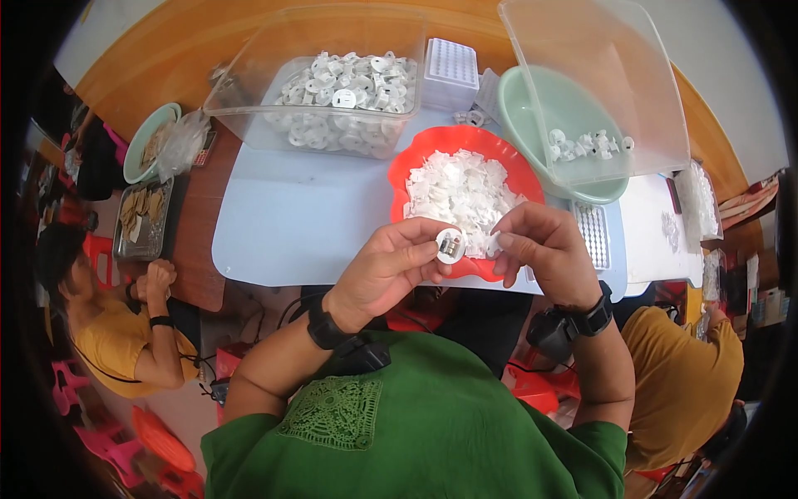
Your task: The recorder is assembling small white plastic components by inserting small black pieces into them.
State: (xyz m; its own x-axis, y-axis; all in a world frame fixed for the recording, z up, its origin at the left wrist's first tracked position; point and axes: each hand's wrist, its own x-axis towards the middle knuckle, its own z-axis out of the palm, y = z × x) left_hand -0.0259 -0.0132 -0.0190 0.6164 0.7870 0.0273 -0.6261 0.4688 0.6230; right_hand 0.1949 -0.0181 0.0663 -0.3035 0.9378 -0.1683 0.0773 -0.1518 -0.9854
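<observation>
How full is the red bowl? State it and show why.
Well filled: small white pieces lie heaped across most of the red wavy-rimmed bowl. How deep they go, I cannot tell.

Site: workshop handling small parts in bulk. Evidence: clear box [241,122] heaped with near-identical white parts [353,83]; red bowl [465,135] full of small white pieces [457,191]; both on a light blue table [291,195]. Person in yellow [125,345] at left, second person in yellow [682,382] at right; pink plastic stools [112,449] lower left.
</observation>
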